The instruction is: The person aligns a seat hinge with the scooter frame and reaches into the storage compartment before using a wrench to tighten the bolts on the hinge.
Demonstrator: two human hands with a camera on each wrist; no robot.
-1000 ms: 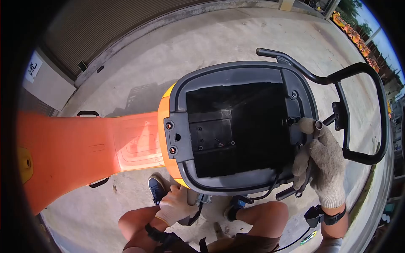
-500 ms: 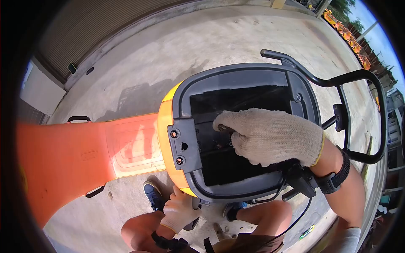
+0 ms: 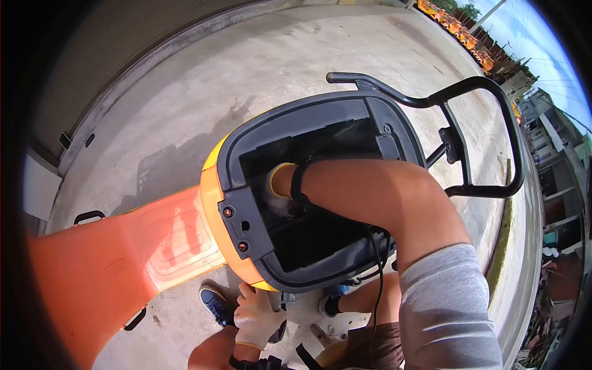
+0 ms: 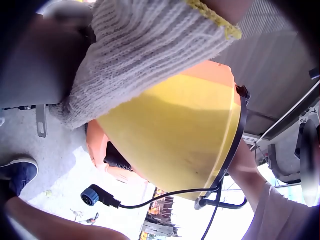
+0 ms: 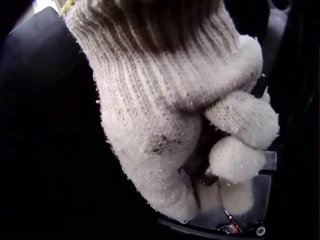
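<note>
My right hand, in a knit glove, reaches down into the black storage bin of an orange and yellow scooter body; the dark bin partly hides it in the head view. Seen from the right wrist, its fingers are curled, with a small metal piece between thumb and fingers; its kind does not show. Below the hand lie small parts and a ringed hole on the bin floor. My gloved left hand is at the lower edge of the yellow side panel, beside a grey part; I cannot tell whether it grips this.
A black tubular grab rail extends behind the bin. The orange footboard runs off to the left. A black cable with a blue-ringed connector hangs below the yellow panel. My knees and shoes are close beneath the body.
My right hand has moved from the rear of the bin, over the opening, and down inside it. The left hand stays by the lower edge. The head view has turned, shifting the scooter left.
</note>
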